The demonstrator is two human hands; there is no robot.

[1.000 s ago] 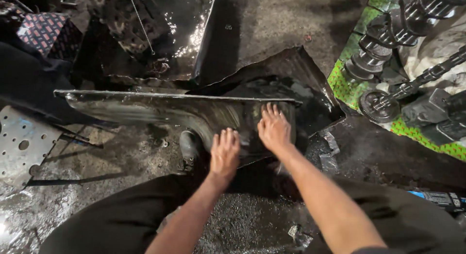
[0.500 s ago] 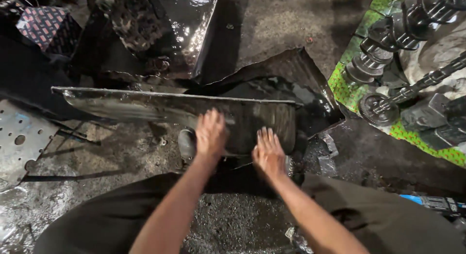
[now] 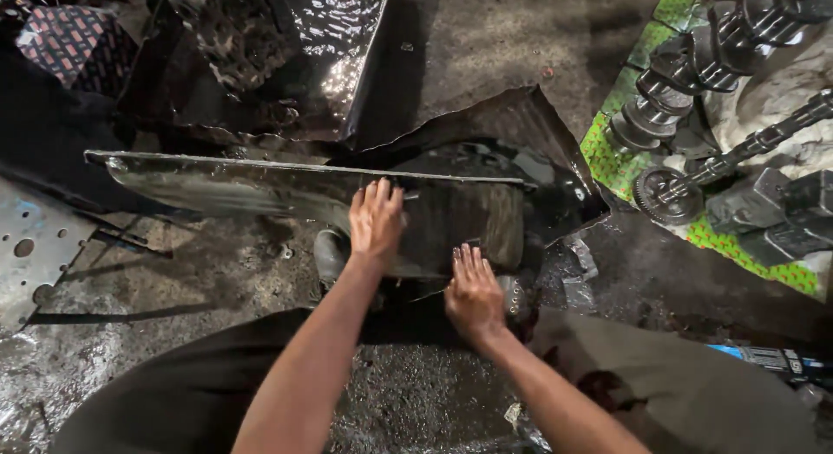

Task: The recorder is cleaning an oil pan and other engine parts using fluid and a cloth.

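A long, dark, greasy metal panel (image 3: 234, 189) stands on its edge across the oily floor in front of me. My left hand (image 3: 376, 218) lies flat on its face near the top edge, fingers together and pointing away. My right hand (image 3: 473, 293) presses flat on the panel's lower right part, close to the bottom edge. Neither hand holds anything. My dark trouser legs (image 3: 191, 393) fill the bottom of the view.
A shiny black oil tray (image 3: 286, 63) lies behind the panel. A crankshaft (image 3: 685, 72) and a camshaft (image 3: 737, 154) rest on a green patterned cloth (image 3: 612, 154) at the right. A perforated metal plate (image 3: 30, 254) lies at the left, a black torn sheet (image 3: 521, 124) behind.
My left hand has slid up the panel toward its top edge while my right hand has slid down to the lower edge. The panel itself has stayed in place.
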